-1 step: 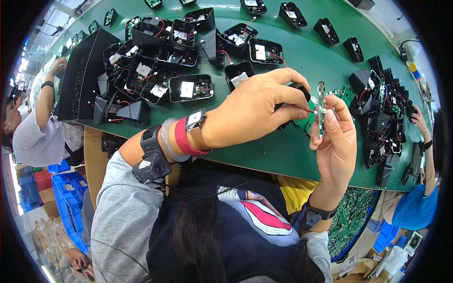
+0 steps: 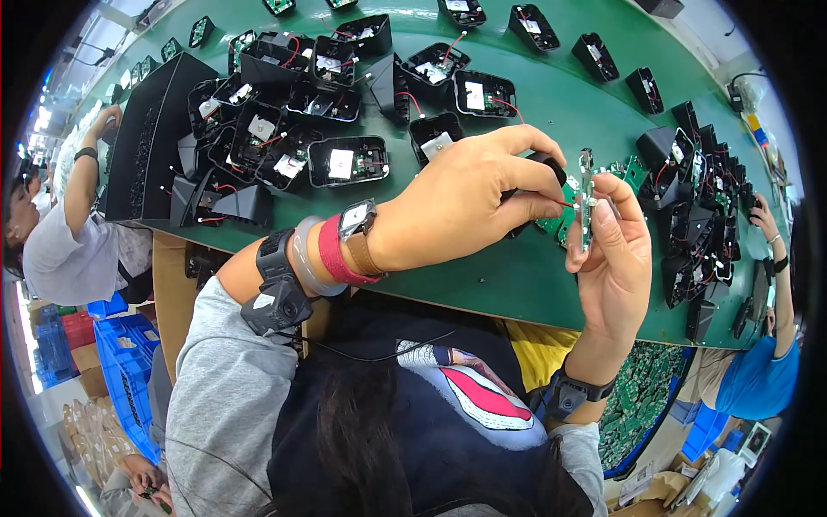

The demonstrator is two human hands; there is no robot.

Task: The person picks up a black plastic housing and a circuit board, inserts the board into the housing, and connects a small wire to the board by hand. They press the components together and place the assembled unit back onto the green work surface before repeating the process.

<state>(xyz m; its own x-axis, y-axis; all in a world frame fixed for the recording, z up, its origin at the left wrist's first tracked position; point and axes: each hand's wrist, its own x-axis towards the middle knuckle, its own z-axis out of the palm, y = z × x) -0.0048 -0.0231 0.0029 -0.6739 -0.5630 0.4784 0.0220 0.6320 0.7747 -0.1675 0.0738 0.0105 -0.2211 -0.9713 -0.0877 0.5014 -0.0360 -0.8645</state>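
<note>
My left hand (image 2: 474, 194) is closed around a black plastic housing (image 2: 546, 160), most of it hidden behind my fingers. Its thumb and forefinger pinch a thin red wire (image 2: 565, 204) with a small white connector at the board's face. Upright and nearly edge-on, a green circuit board (image 2: 586, 226) is gripped between the thumb and fingers of my right hand (image 2: 616, 246). Whether the connector is seated in the board cannot be made out. Behind the two hands, more green circuit boards (image 2: 636, 175) lie on the green table (image 2: 413, 258).
Black housings with wires (image 2: 349, 162) are spread to the left and far side, and piled (image 2: 702, 215) at the right. A large black box (image 2: 155, 146) stands far left. Below the table's right edge is a bin of circuit boards (image 2: 637, 396). Co-workers work at both sides.
</note>
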